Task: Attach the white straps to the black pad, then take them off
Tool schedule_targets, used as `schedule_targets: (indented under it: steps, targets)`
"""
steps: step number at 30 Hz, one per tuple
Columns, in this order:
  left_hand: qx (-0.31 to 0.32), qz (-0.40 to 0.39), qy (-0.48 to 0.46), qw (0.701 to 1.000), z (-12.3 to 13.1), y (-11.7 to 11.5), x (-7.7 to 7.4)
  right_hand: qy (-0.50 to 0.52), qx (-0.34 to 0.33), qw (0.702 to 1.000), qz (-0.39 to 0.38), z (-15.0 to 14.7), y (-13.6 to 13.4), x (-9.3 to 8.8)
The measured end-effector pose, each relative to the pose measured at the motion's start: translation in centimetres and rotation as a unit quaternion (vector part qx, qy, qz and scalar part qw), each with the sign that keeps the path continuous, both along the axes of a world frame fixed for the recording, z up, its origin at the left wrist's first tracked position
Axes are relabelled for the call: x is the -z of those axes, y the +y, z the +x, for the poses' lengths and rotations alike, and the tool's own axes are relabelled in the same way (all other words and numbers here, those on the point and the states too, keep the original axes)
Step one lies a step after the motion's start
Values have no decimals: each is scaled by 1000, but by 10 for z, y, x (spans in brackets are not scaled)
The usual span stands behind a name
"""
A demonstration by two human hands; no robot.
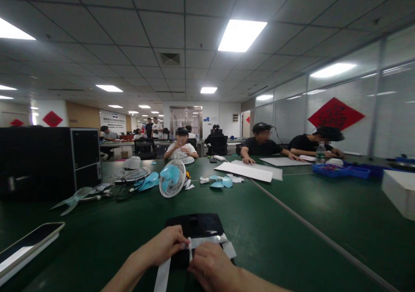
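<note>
A black flat case-like object lies on the green table in front of me, and its exact kind cannot be made out. White straps cross its near part; one strap end trails toward me on the left. My left hand is closed in a pinch at a narrow upright white strap. Close beside it, my right hand is curled over the black object, its fingertips at the lower end of that same strap. The right fingers partly hide the straps and the object's near side.
A white phone-like device lies at left, near a black computer case. Beyond are a fan, loose blue blades, white boards and blue trays. A white box stands right. Several people sit across the table.
</note>
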State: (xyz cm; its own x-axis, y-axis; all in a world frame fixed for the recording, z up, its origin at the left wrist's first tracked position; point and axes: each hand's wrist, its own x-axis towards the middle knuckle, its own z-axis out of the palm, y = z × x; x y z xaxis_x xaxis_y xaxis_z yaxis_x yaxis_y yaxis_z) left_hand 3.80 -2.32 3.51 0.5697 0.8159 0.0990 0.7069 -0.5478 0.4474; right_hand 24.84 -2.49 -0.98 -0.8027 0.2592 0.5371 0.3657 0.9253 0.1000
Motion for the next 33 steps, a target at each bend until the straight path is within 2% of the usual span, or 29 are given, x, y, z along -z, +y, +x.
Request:
schedule_targets:
  steps: [6,14,21,27,33]
  targets:
    - [11,25,16,999,1,-1,-1,30,37,999,4,1,0,0]
    - [9,34,19,999,3,-2,-1,-38,-7,999,-7,0,2,6]
    - [-3,55,44,998,6,-3,-1,-68,5,997,-43,-1,7,12]
    - [-59,63,49,995,9,2,9,-88,-1,992,-96,-1,11,20]
    - [-75,69,43,994,14,0,9,-52,-2,992,-118,2,0,1]
